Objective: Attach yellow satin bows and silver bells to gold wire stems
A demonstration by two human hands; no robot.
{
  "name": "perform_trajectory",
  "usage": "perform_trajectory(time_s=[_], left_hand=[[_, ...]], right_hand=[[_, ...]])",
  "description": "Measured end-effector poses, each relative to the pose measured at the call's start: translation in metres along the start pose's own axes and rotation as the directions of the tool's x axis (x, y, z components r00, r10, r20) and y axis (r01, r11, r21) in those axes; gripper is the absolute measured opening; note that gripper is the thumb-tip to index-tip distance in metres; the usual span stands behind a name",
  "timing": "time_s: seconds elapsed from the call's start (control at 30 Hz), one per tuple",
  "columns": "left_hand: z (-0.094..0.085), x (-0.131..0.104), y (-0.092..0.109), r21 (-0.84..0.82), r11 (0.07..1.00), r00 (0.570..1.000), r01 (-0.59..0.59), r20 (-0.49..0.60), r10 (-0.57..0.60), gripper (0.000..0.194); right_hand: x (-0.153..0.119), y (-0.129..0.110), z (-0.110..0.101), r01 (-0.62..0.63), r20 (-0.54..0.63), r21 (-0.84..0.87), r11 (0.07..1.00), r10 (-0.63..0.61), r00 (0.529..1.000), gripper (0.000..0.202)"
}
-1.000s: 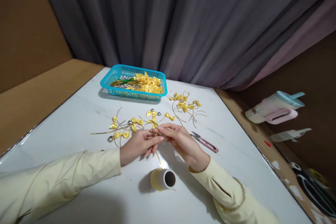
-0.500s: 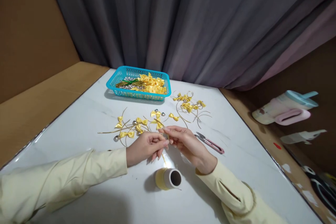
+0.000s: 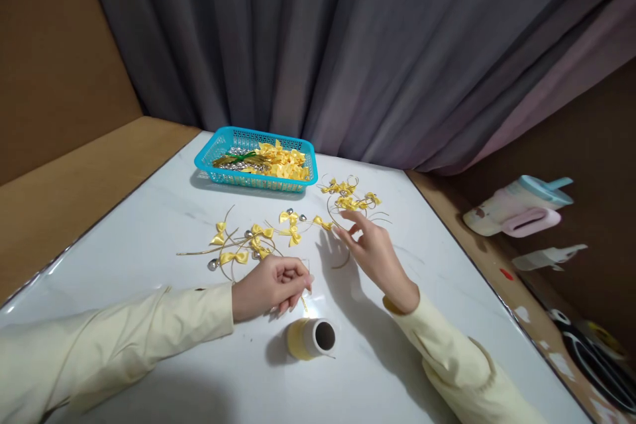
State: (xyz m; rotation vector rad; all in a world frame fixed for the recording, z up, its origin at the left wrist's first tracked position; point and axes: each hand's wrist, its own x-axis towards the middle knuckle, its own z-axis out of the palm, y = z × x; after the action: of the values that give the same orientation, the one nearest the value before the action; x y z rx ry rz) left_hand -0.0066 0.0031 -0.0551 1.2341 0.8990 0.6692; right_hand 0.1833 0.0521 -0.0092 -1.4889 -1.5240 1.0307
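Observation:
My left hand [image 3: 278, 285] is closed in a pinch, with a thin gold cord [image 3: 305, 305] poking out below its fingers. My right hand [image 3: 375, 252] hovers to the right with thumb and index finger apart, close to a small yellow ribbon bow [image 3: 322, 222]. Left of that bow lie several more yellow bows [image 3: 234, 258] with gold cords and silver bells [image 3: 213, 265]. Beyond my right hand is a cluster of bows with curled cords [image 3: 346, 202]. A spool of yellow thread [image 3: 299, 339] sits in front of my left hand.
At the back of the white table [image 3: 163, 225] stands a blue basket [image 3: 256, 189] holding yellow bows, silver bells and a tied gold bundle. Off to the right are a tumbler [image 3: 511, 209] and a clear bottle [image 3: 541, 260]. A grey curtain [image 3: 278, 46] hangs behind.
My right hand has parted from my left and moved right and away from me, its fingers spreading. The pink-handled snips seen before are now hidden. My left hand keeps its pinch.

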Motion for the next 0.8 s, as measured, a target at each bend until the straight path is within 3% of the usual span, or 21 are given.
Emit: perform_trajectory(time_s=[0.07,0.17,0.23,0.37,0.5,0.63,0.73,0.8], left_hand=[[0.001,-0.001,-0.001,0.039,0.999,0.999,-0.031,0.012,0.030,0.027],[0.002,-0.003,-0.001,0.135,0.987,0.996,-0.093,0.031,0.089,0.022],[0.003,-0.003,-0.001,0.213,0.967,0.990,-0.138,0.039,0.133,0.021],[0.002,-0.003,-0.001,0.312,0.935,0.985,-0.171,0.034,0.169,0.023],[0.001,-0.002,-0.002,0.352,0.921,0.986,-0.164,0.035,0.162,0.020],[0.002,-0.003,0.000,0.421,0.895,0.988,-0.147,0.030,0.149,0.024],[0.000,-0.006,0.002,0.463,0.869,0.967,-0.174,-0.088,0.241,0.024],[-0.004,-0.010,0.001,0.496,0.838,0.927,-0.230,-0.150,0.343,0.027]], right_hand=[[-0.013,-0.007,-0.003,0.118,0.005,-0.198,0.973,-0.120,0.993,0.017],[-0.030,-0.018,0.002,0.229,0.305,-0.422,0.877,-0.100,0.947,0.028],[-0.036,-0.022,0.010,0.255,0.455,-0.418,0.872,-0.042,0.890,0.034],[-0.036,-0.020,0.019,0.343,0.579,-0.419,0.841,-0.044,0.814,0.038],[-0.036,-0.017,0.020,0.381,0.568,-0.494,0.781,-0.042,0.822,0.032],[-0.042,-0.019,0.012,0.373,0.528,-0.506,0.778,-0.062,0.847,0.030],[-0.048,-0.016,-0.017,0.347,0.442,-0.581,0.736,-0.073,0.894,0.032],[-0.054,-0.006,-0.053,0.211,0.252,-0.730,0.650,-0.031,0.967,0.035]])
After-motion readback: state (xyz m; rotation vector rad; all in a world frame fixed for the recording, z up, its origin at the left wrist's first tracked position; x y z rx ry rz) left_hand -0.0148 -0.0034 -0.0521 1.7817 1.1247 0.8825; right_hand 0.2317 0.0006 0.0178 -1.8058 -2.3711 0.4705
